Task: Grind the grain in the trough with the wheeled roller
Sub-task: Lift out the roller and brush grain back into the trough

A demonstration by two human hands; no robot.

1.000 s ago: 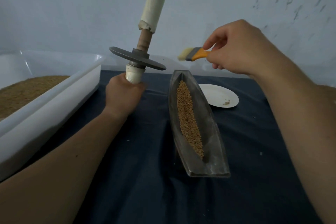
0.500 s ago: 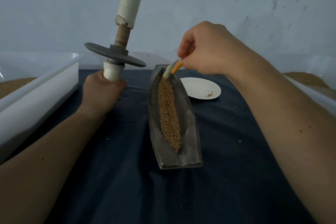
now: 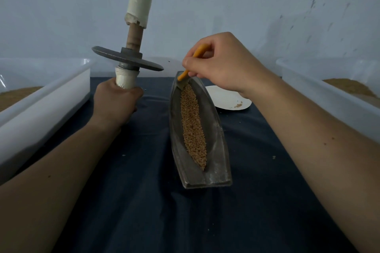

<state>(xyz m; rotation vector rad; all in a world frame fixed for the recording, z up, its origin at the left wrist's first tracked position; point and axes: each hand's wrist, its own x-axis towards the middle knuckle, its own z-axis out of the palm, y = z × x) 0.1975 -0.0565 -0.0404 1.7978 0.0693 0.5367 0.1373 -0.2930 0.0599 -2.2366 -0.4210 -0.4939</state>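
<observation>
A boat-shaped metal trough [image 3: 218, 146] lies lengthwise on the dark cloth, with a strip of brown grain [image 3: 193, 127] along its groove. My left hand [image 3: 117, 100] grips the lower white-wrapped handle of the wheeled roller [image 3: 128, 60], held upright to the left of the trough with its grey disc level in the air. My right hand [image 3: 220, 63] pinches the orange handle of a small brush [image 3: 186, 74], whose bristles touch the grain at the trough's far end.
A white plate [image 3: 228, 98] with a few grains lies right of the trough's far end. A white plastic tub [image 3: 47, 98] holding grain stands on the left, another tub [image 3: 329, 92] on the right. Loose grains dot the dark cloth [image 3: 133, 201].
My right hand has brought the brush from above the table's far side down into the trough's far end. The roller stays upright in my left hand.
</observation>
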